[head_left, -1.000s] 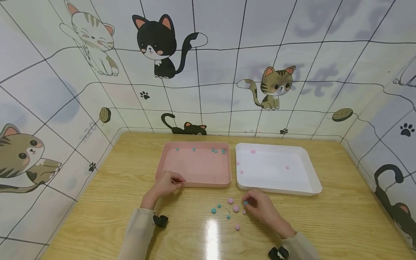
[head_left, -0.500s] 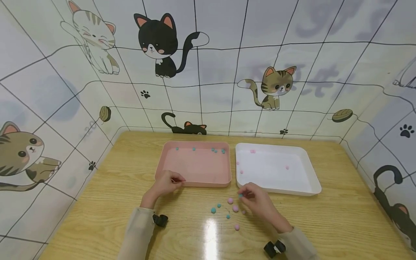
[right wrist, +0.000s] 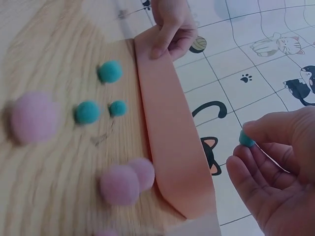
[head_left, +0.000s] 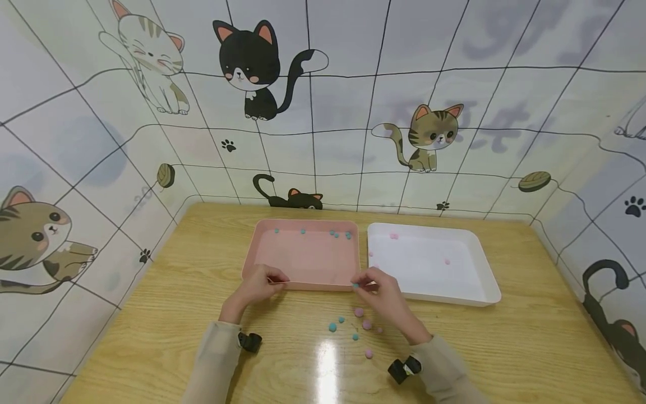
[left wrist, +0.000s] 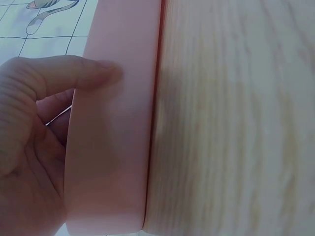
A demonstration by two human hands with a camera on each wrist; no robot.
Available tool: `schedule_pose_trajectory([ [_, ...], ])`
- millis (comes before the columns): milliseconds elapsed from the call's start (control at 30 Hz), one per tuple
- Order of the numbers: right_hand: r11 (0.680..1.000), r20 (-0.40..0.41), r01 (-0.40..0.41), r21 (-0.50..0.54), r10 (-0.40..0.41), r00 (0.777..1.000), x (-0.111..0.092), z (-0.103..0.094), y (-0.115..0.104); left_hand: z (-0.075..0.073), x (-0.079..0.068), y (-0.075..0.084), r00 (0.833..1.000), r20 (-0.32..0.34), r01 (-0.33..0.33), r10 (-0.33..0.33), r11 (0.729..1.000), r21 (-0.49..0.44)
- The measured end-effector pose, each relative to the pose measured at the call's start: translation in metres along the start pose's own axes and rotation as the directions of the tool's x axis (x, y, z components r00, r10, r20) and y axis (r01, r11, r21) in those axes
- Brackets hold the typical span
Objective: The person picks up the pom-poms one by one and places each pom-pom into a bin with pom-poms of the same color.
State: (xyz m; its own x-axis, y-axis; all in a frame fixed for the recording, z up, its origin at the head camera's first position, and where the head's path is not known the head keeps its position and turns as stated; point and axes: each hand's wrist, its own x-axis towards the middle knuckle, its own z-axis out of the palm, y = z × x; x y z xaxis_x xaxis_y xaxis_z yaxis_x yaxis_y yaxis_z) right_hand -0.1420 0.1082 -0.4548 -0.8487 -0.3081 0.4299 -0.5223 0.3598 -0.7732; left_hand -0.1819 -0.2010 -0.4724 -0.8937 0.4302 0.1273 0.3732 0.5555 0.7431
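Note:
My left hand point(head_left: 257, 286) grips the near-left wall of the pink tray point(head_left: 308, 255), its thumb on the outside and fingers over the rim in the left wrist view. Between thumb and fingertips, my right hand point(head_left: 381, 294) pinches a small teal pompom point(right wrist: 246, 138) by the tray's near-right corner. Several teal pompoms point(head_left: 303, 231) lie along the far side inside the pink tray. On the table in front, loose teal pompoms point(head_left: 332, 327) and pink pompoms point(head_left: 367, 325) are scattered.
To the right of the pink tray stands a white tray point(head_left: 419, 255) with a few pink pieces point(head_left: 447, 262) in it. The wooden table point(head_left: 530, 336) reaches back to a wall covering point(head_left: 343, 101) printed with cats.
My right hand has moved left and a little away from me, from in front of the white tray to the pink tray's corner, carrying the teal pompom. My left hand stays in place.

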Motion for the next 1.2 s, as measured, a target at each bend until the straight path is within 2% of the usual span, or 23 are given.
schedule_pose_trajectory([
  [200,0.996,0.003,-0.089,0.024,0.089,0.996,0.014,0.009,-0.003,0.001,0.0,-0.003,1.0,-0.002,-0.005,0.005,1.0,0.006],
  [333,0.993,-0.022,-0.113,0.039,0.114,0.993,0.022,0.014,-0.001,0.001,0.001,-0.004,1.0,-0.006,-0.025,0.025,1.0,0.015],
  [633,0.98,-0.042,-0.158,0.118,0.164,0.986,0.04,0.031,0.002,0.001,0.001,-0.006,1.0,0.003,-0.01,0.01,1.0,-0.01],
  [733,0.976,-0.05,-0.162,0.147,0.171,0.984,0.046,0.037,0.0,0.0,0.001,-0.005,1.0,0.005,0.001,-0.001,1.0,-0.001],
  [800,0.966,-0.041,-0.191,0.173,0.201,0.979,0.05,0.037,-0.012,-0.001,0.001,-0.003,1.0,0.01,0.004,-0.004,1.0,0.002],
  [967,0.951,-0.047,-0.241,0.194,0.254,0.966,0.058,0.047,-0.012,0.0,0.0,-0.002,1.0,0.013,0.007,-0.007,1.0,-0.003],
  [1033,0.96,-0.066,-0.213,0.184,0.228,0.971,0.06,0.053,-0.001,0.0,0.0,-0.002,1.0,0.011,0.009,-0.009,1.0,-0.001],
  [1200,0.973,-0.083,-0.156,0.172,0.172,0.982,0.068,0.057,0.003,0.001,0.0,-0.001,1.0,0.014,0.015,-0.015,1.0,-0.005],
])
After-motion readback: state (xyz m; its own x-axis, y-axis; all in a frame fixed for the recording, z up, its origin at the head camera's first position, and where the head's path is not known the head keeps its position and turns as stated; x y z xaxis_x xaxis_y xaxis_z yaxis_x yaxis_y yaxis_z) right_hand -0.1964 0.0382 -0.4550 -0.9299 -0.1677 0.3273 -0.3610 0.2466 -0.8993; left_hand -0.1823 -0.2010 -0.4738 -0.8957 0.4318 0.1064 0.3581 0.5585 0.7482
